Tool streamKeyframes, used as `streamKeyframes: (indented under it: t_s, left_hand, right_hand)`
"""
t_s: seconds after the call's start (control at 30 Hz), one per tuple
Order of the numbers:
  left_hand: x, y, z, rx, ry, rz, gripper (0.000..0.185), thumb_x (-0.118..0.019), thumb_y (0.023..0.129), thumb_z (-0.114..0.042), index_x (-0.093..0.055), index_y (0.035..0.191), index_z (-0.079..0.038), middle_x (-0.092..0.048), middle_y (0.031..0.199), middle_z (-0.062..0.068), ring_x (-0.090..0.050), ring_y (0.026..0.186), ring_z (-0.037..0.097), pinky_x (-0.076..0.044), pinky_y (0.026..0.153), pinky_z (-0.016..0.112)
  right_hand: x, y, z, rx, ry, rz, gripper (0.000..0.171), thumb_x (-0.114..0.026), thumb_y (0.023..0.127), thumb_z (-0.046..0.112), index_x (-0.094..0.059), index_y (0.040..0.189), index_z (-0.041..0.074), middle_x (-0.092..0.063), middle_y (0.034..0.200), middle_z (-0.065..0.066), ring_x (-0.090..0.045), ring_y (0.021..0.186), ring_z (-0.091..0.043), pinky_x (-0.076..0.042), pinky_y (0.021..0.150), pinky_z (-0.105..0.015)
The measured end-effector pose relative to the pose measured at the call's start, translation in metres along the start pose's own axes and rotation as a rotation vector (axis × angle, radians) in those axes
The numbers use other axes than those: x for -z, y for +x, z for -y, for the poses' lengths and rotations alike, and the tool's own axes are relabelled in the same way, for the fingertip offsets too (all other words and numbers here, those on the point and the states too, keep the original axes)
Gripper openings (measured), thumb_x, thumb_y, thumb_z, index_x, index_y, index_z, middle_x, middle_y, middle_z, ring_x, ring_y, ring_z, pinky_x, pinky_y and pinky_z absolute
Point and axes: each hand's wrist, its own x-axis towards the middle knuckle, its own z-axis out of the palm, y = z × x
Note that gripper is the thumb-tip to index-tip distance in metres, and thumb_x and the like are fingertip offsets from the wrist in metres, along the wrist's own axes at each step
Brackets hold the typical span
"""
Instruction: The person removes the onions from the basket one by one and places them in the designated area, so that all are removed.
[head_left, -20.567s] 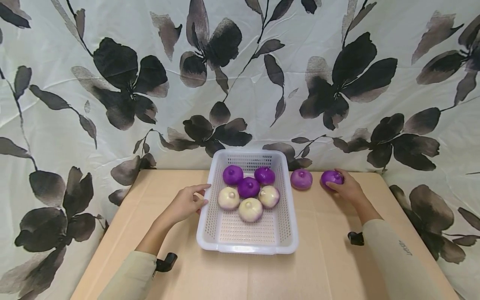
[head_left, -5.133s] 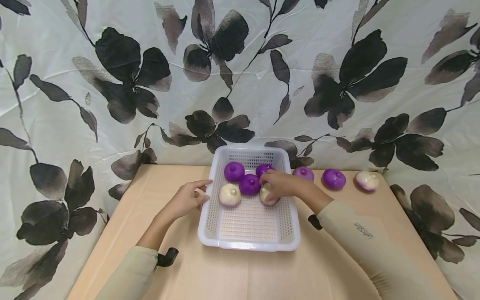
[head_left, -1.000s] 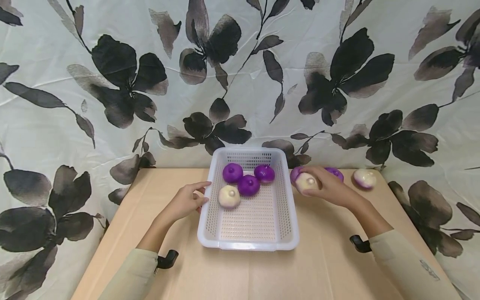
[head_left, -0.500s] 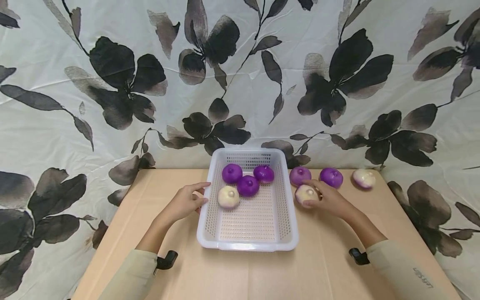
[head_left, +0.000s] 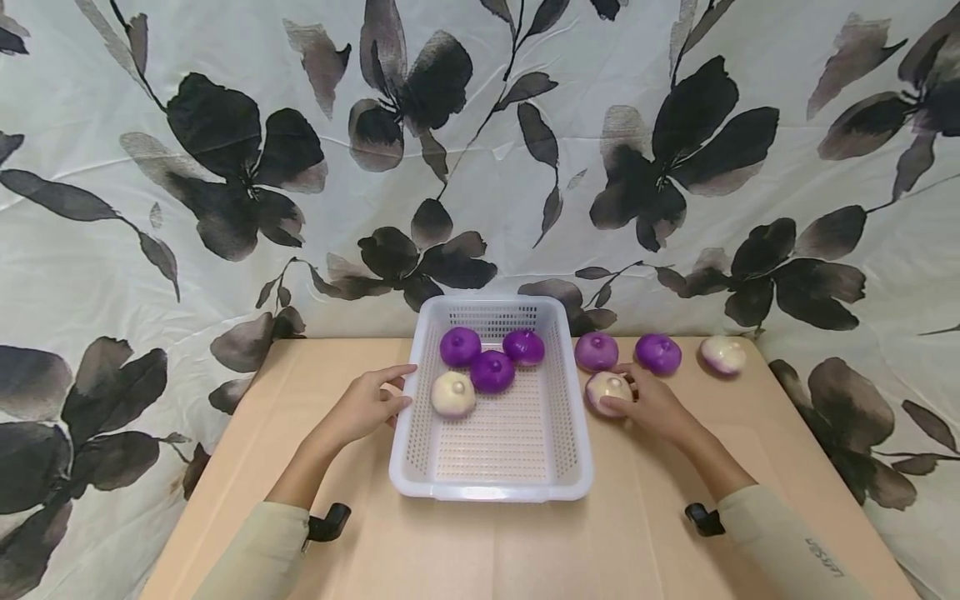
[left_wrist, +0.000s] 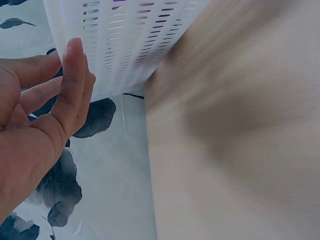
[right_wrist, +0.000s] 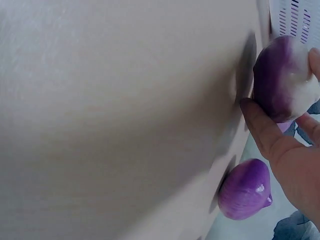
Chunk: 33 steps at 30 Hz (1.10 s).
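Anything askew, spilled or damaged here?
Nothing stands out. The white basket sits flat on the table with four onions inside; four more rest upright beside it. The right hand holds the pale onion; the left hand touches the basket's side.

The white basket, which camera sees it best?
The head view: it shows the whole white basket with four onions inside. The left wrist view shows only one slotted wall beside the left hand; the right wrist view shows just a corner.

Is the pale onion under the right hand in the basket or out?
Out: the pale onion sits on the table beside the basket, right hand on it.
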Motion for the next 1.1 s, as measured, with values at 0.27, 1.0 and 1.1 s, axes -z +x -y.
streamKeyframes:
  t_s: [0.27,1.0,1.1]
  left_hand:
    - [0.0002,-0.0006,-0.0007,0.004,-0.004,-0.004,0.057,-0.062,0.097,0.004,-0.047,0.151,0.003,-0.059,0.120,0.027,-0.069,0.072,0.017,-0.064,0.068,0.054]
    - [0.0007,-0.0009,-0.0017,-0.009,-0.019,0.001,0.057,-0.062,0.096,0.004,-0.046,0.151,0.005,-0.058,0.119,0.028,-0.068,0.071,0.018,-0.065,0.064,0.050]
    - [0.0010,-0.0003,-0.0016,-0.009,-0.016,0.004,0.057,-0.063,0.096,0.004,-0.046,0.151,0.005,-0.058,0.119,0.028,-0.068,0.070,0.018,-0.064,0.064,0.051]
  right_hand:
    - [-0.0011,0.0011,0.0014,0.000,-0.058,0.001,0.063,-0.077,0.094,0.031,-0.054,0.141,-0.003,-0.068,0.124,-0.023,-0.067,0.105,-0.032,-0.056,0.091,-0.045]
    - [-0.0040,-0.0002,0.0015,0.004,-0.079,0.023,0.069,-0.077,0.093,0.037,-0.052,0.143,-0.005,-0.063,0.133,-0.027,-0.064,0.117,-0.042,-0.054,0.100,-0.059]
    - [-0.0041,-0.0001,0.0011,0.005,-0.079,0.022,0.071,-0.077,0.093,0.038,-0.051,0.143,-0.005,-0.063,0.133,-0.028,-0.063,0.118,-0.043,-0.054,0.100,-0.059]
